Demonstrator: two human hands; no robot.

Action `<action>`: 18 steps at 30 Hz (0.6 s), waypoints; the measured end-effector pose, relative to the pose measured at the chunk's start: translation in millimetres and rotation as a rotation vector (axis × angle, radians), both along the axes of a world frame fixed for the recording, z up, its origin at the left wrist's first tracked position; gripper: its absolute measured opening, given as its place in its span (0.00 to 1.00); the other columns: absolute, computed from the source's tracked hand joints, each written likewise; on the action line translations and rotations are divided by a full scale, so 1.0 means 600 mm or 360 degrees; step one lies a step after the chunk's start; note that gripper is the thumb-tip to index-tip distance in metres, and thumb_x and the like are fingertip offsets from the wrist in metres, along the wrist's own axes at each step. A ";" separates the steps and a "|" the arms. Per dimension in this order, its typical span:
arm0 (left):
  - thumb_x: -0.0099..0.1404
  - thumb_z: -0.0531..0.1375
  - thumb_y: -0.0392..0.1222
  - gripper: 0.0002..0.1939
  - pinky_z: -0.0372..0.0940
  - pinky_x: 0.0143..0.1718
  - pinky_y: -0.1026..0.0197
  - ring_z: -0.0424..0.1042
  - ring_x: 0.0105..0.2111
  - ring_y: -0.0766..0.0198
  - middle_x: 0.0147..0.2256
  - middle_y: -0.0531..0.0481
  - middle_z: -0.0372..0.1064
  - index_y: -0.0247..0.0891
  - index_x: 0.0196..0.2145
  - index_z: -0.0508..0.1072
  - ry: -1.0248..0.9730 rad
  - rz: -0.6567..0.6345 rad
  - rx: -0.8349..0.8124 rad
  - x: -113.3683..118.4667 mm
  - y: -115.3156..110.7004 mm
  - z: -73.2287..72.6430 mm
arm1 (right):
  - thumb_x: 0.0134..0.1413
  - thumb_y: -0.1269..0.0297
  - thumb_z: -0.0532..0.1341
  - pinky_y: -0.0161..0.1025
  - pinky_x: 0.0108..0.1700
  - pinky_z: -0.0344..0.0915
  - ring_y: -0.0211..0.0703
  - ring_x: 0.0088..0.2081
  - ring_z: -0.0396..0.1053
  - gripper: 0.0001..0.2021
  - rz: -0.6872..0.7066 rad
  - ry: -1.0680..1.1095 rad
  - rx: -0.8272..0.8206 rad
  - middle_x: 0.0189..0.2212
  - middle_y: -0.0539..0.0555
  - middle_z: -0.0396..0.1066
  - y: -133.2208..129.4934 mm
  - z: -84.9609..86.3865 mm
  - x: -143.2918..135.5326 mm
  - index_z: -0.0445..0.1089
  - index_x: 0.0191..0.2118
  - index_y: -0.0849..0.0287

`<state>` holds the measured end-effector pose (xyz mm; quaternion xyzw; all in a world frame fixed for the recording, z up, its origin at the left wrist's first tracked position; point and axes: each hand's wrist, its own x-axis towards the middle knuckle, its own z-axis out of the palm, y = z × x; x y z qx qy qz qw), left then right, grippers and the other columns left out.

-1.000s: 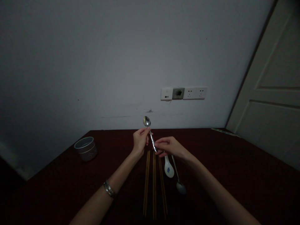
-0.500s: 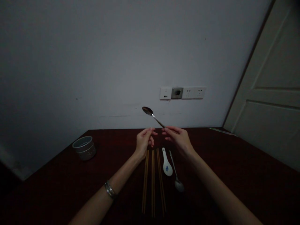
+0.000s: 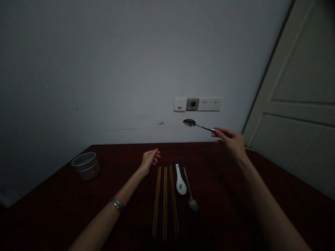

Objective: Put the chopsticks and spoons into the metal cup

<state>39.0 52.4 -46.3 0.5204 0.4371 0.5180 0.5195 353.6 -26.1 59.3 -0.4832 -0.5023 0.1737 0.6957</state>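
Raised above the table, a metal spoon points its bowl to the left, its handle pinched by my right hand. Over the far ends of the chopsticks, my left hand is closed with its fingers curled, and nothing shows in it. Three pairs of wooden chopsticks lie side by side below it. To their right rests a white ceramic spoon with a blue mark. Beside that lies a second metal spoon, long-handled, bowl toward me.
A clear round container stands at the left of the dark red table. Behind is a grey wall with a row of sockets and switches. A pale panelled door borders the right side.
My right hand has moved right with the metal spoon, which now lies nearer to level. My left hand has drawn away to the left. The view has shifted slightly right.
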 end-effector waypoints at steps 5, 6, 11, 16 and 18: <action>0.52 0.58 0.54 0.20 0.52 0.12 0.71 0.60 0.14 0.74 0.23 0.50 0.67 0.31 0.30 0.70 0.0052 -0.0012 -0.0030 -0.002 0.006 -0.011 | 0.36 0.56 0.66 0.38 0.29 0.71 0.45 0.31 0.73 0.20 0.0091 -0.0071 -0.0204 0.25 0.56 0.73 -0.006 -0.001 0.032 0.72 0.35 0.65; 0.52 0.58 0.54 0.20 0.52 0.12 0.71 0.60 0.14 0.74 0.23 0.50 0.67 0.31 0.30 0.70 0.0052 -0.0015 -0.0032 -0.002 0.006 -0.012 | 0.34 0.56 0.67 0.37 0.29 0.72 0.45 0.30 0.73 0.20 0.0102 -0.0072 -0.0241 0.24 0.56 0.73 -0.008 -0.001 0.038 0.72 0.34 0.65; 0.52 0.58 0.54 0.20 0.52 0.12 0.71 0.60 0.15 0.74 0.23 0.50 0.67 0.31 0.30 0.70 0.0074 -0.0033 -0.0035 -0.003 0.004 -0.014 | 0.31 0.58 0.69 0.36 0.27 0.71 0.44 0.28 0.73 0.20 0.0237 -0.0047 -0.0315 0.23 0.54 0.73 -0.014 -0.001 0.057 0.69 0.33 0.63; 0.53 0.56 0.54 0.20 0.53 0.12 0.71 0.60 0.15 0.74 0.23 0.50 0.67 0.31 0.31 0.70 0.0056 -0.0025 -0.0069 -0.006 0.006 -0.018 | 0.29 0.61 0.70 0.31 0.26 0.70 0.40 0.26 0.72 0.18 0.0262 0.0191 -0.0325 0.23 0.53 0.73 -0.009 -0.006 0.054 0.68 0.30 0.63; 0.54 0.55 0.55 0.21 0.53 0.12 0.71 0.60 0.14 0.73 0.22 0.50 0.67 0.31 0.31 0.70 0.0038 -0.0033 -0.0097 -0.007 0.006 -0.019 | 0.29 0.62 0.70 0.30 0.25 0.70 0.37 0.24 0.71 0.17 0.0252 0.0263 -0.0317 0.23 0.52 0.73 -0.003 -0.011 0.048 0.68 0.29 0.63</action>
